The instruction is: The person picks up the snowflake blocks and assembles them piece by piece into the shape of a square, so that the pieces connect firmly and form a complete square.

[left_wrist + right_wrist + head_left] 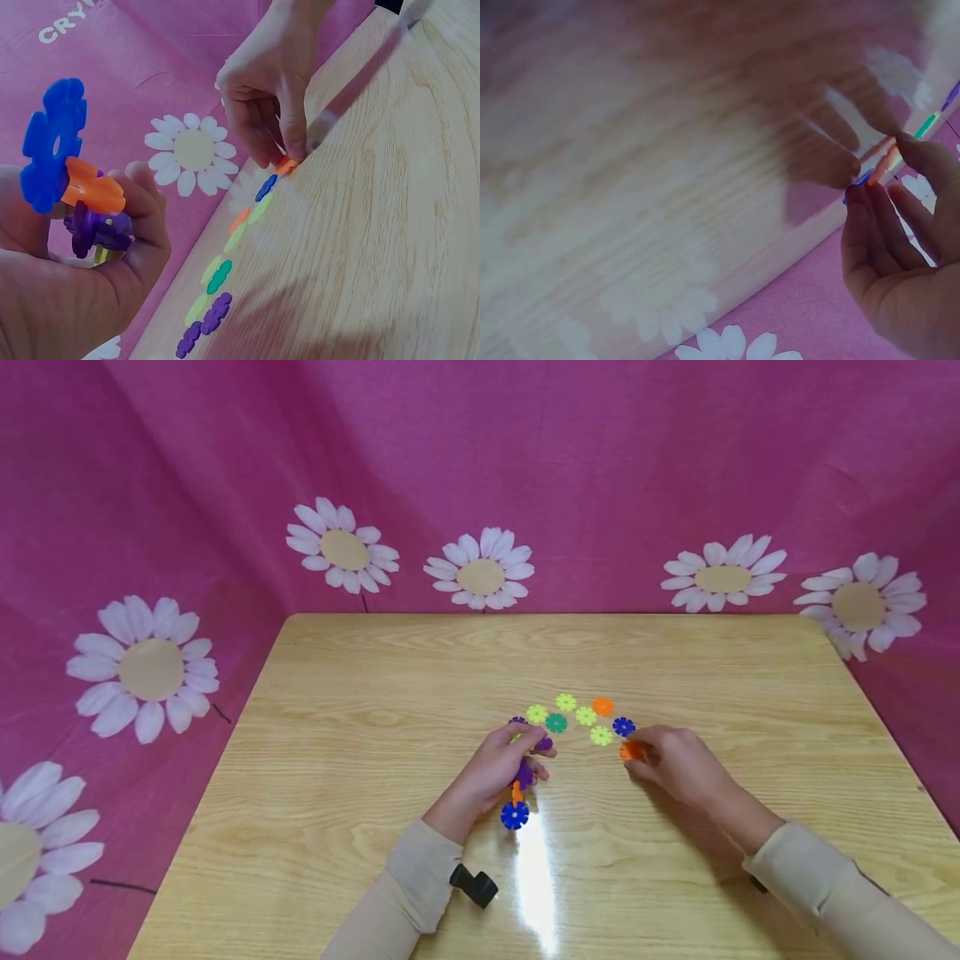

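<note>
My left hand (483, 772) holds a joined string of notched, flower-shaped plastic discs. A blue disc (56, 146) forms its outer end, followed by an orange disc (94, 186) set crosswise and purple discs (101, 231). Some yellow-green shows deeper in the palm, mostly hidden by the fingers. On the right, my right hand (678, 764) pinches an orange disc (628, 752) between thumb and fingertips, at the tabletop. Close by that hand lies a loose blue disc (624, 727).
Loose discs lie flat on the wooden table (360, 693): an orange disc (603, 707), a green disc (556, 723), several yellow-green discs (601, 736), and purple ones partly behind my left hand. A pink flowered cloth (585, 485) hangs along the table's back and sides.
</note>
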A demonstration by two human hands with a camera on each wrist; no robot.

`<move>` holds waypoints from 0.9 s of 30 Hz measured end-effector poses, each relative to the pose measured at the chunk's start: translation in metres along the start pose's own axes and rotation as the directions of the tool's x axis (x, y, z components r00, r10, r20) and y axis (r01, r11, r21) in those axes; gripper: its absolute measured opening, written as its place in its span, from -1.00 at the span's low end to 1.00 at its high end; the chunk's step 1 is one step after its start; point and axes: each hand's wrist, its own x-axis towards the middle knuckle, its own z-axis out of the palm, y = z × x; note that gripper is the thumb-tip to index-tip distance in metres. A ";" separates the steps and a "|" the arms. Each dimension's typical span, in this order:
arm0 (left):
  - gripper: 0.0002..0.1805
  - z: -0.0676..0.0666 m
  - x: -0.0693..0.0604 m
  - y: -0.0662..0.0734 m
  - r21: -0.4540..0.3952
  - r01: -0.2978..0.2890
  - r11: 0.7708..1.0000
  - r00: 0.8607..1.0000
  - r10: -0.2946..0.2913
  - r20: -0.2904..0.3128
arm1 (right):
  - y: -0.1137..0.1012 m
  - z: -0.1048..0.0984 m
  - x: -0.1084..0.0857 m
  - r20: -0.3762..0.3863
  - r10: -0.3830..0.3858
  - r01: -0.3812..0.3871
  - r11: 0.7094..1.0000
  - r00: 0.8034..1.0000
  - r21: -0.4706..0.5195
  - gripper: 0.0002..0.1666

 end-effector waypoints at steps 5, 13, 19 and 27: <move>-0.59 0.000 -0.002 0.002 0.012 0.004 1.000 1.000 -0.004 0.006 | -0.003 0.003 -0.002 -0.170 -0.085 0.099 0.992 0.982 0.078 -0.70; -0.55 0.002 -0.001 0.004 0.019 0.001 1.000 1.000 -0.001 0.001 | -0.030 -0.009 0.002 -0.296 -0.095 0.209 0.900 0.950 0.383 -0.63; -0.53 0.005 0.000 0.006 0.035 -0.008 0.999 1.000 0.008 0.020 | -0.055 -0.012 0.000 -0.323 -0.176 0.314 0.836 0.930 0.449 -0.62; -0.53 0.010 0.001 0.003 0.041 -0.007 0.999 0.999 0.005 0.035 | -0.074 -0.011 0.004 -0.330 -0.220 0.341 0.863 0.918 0.373 -0.69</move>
